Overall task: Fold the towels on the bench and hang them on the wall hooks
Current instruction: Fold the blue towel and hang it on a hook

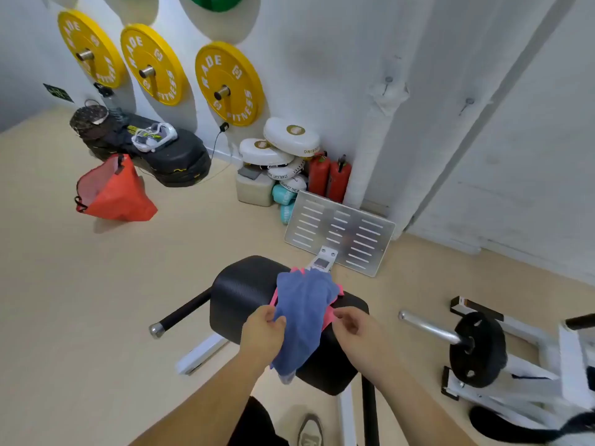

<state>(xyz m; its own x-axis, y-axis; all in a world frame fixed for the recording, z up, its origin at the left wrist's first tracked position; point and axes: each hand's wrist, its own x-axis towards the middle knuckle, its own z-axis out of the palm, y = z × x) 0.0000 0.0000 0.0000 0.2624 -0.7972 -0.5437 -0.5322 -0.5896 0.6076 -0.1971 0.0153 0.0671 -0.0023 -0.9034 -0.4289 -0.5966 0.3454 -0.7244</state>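
Left hand (262, 329): fingers curled, thumb and fingertips pinching the left edge of the blue towel (306, 317).
Right hand (351, 326): fingers curled, pinching the pink towel (327, 319) where its edge shows beside the blue one.
Blue towel: bunched between the hands. Its top lies on the bench pad (241, 294) beyond the fingertips, and its tail hangs off the pad's near edge by the left wrist.
Pink towel: under the blue, only its edges visible.
Wall hooks (388, 82): two, well beyond and above the right hand.
Open room: wide floor (96, 284) left of the left hand. Right of the right hand, floor reaches a loaded bar (428, 329).
Containers: orange bag (112, 194) far beyond the left hand, contents hidden. A pale tub (254, 189) stands by the wall with a grey item on top.
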